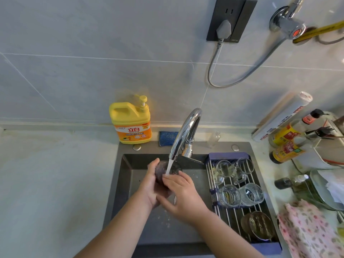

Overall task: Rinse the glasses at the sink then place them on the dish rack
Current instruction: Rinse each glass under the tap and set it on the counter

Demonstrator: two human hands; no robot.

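A dark purplish glass (pixel 161 171) sits under the running water of the chrome faucet (pixel 183 135), over the grey sink (pixel 126 170). My left hand (pixel 149 187) cups it from the left and below. My right hand (pixel 181 195) grips it from the right, fingers at its rim in the stream. On the dish rack (pixel 232 213) across the sink's right side lie two clear handled cups (pixel 232 170), two clear ribbed tumblers (pixel 242 195) and a brown glass (pixel 257 227).
A yellow detergent bottle (pixel 131 122) and a blue sponge (pixel 167 138) stand behind the sink. Sauce bottles (pixel 287 144), a foil roll (pixel 283 118), plates (pixel 323 189) and a floral cloth (pixel 309 231) crowd the right counter. A plugged cable (pixel 219 53) hangs on the wall.
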